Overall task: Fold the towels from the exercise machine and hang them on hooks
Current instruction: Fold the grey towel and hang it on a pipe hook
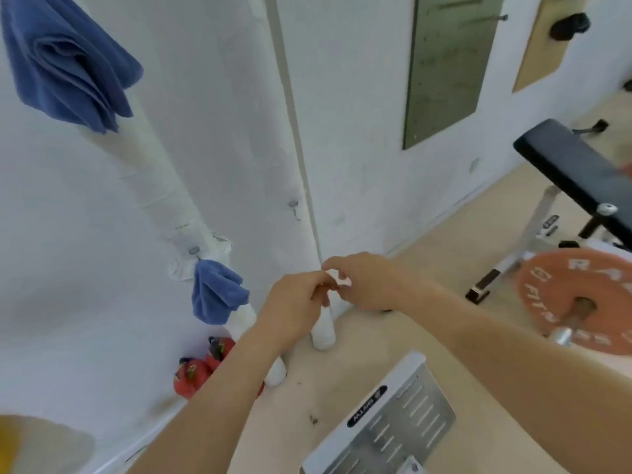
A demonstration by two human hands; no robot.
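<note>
Two folded blue towels hang on the white wall. The larger towel is at the upper left and the smaller towel hangs from a metal hook lower down. Another hook to the right is bare. My left hand and my right hand meet in front of the wall corner. Their fingertips touch each other and the fingers are loosely curled. Neither hand holds a towel.
A white wrapped pipe runs down the wall between the towels. Red fire extinguishers stand on the floor at its foot. To the right are a black bench and an orange weight plate. A metal machine plate lies below my arms.
</note>
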